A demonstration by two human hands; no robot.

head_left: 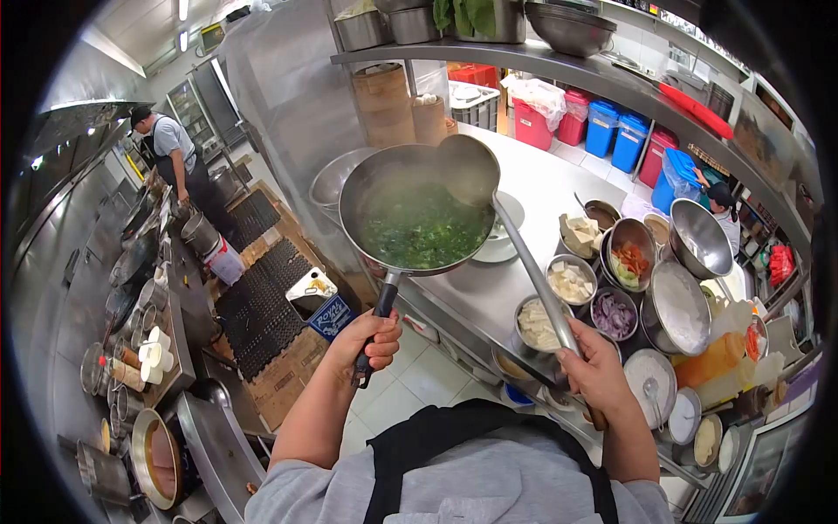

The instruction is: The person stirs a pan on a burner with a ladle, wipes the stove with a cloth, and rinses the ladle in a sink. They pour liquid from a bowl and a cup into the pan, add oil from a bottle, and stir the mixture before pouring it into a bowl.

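My left hand [371, 342] is wrapped round the black handle of a pan [351, 188]. Steaming green liquid with chopped leaves [423, 223] fills the pan's bottom. In my right hand [594, 362] is the long handle of a metal ladle [476, 170], whose bowl is over the pan's right side. Behind the pan's right edge, a white bowl [509, 229] rests on the steel counter [550, 175], partly hidden by the pan and ladle.
At right stand containers of sliced onion [614, 314], white pieces [570, 282] and powder [676, 306]. A shelf [559, 63] spans above the counter. One co-worker [175, 157] stands at left, another person [723, 205] at far right. A tin [323, 306] is below left.
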